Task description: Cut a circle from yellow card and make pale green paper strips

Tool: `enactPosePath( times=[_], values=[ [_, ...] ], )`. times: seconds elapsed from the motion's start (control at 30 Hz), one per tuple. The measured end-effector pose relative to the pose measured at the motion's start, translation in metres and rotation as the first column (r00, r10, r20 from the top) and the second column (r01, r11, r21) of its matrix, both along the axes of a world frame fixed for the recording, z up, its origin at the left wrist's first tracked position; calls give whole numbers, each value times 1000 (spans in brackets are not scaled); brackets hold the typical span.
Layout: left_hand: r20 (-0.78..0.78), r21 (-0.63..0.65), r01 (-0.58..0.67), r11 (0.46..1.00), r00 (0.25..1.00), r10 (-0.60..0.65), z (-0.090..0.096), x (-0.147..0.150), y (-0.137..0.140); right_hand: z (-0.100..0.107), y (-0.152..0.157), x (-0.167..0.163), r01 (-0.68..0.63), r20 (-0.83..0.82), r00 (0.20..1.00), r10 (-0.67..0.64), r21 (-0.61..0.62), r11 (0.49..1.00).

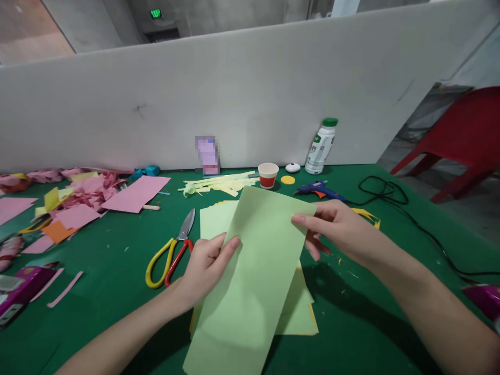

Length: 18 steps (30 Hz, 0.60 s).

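Note:
A long light green sheet of paper (258, 271) is held tilted above the table. My left hand (211, 263) pinches its left edge, thumb on top. At the upper right corner my right hand (332, 224) grips the same sheet between thumb and fingers. Below it lies a stack of green and yellow paper (299, 317), partly covered by the held sheet. Scissors (179, 247) with one yellow and one red handle rest just left of my left hand, blades slightly apart and pointing away.
Beyond the paper are pale green strips (222, 183), a paper cup (268, 175), a white bottle (321, 146) and a blue glue gun (320, 190) with a black cord (422, 224). Pink paper scraps (94, 195) crowd the left. A white partition (156, 104) backs the green table (117, 323).

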State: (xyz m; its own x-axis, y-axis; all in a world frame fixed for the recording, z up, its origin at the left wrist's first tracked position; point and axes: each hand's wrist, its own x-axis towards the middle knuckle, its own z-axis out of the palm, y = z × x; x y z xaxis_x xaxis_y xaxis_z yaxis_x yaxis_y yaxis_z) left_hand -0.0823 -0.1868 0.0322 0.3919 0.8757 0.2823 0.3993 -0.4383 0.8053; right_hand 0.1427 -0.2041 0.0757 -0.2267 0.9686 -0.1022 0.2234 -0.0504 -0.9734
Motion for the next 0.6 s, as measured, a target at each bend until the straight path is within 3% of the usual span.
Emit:
enactPosePath(
  times=[0.07,0.17,0.27,0.33,0.4,0.47,0.5,0.6],
  values=[
    [-24,-18,41,999,999,-41,-1,-1,3,-2,4,5,-17,-66,998,14,-42,999],
    [-19,-170,88,981,996,-92,1,-3,9,-5,11,13,1,-137,991,-10,-65,998],
    [-41,-314,131,940,988,-151,2,-5,17,-8,18,22,23,64,998,-22,-15,1000],
    [-83,-422,212,882,959,-270,2,-6,21,-8,19,24,118,297,940,-169,182,976],
    [-139,-521,299,799,894,-425,-1,-6,22,-9,15,20,138,438,813,-385,496,857],
    [-215,-544,342,766,826,-521,-5,-4,18,-10,6,9,-51,515,743,-428,680,731],
    [-258,-529,349,774,802,-538,-6,-3,15,-11,0,1,-191,571,739,-358,687,701],
    [-362,-433,362,825,769,-527,-8,3,4,-18,-19,-24,-459,743,647,-171,559,691]
  ],
)
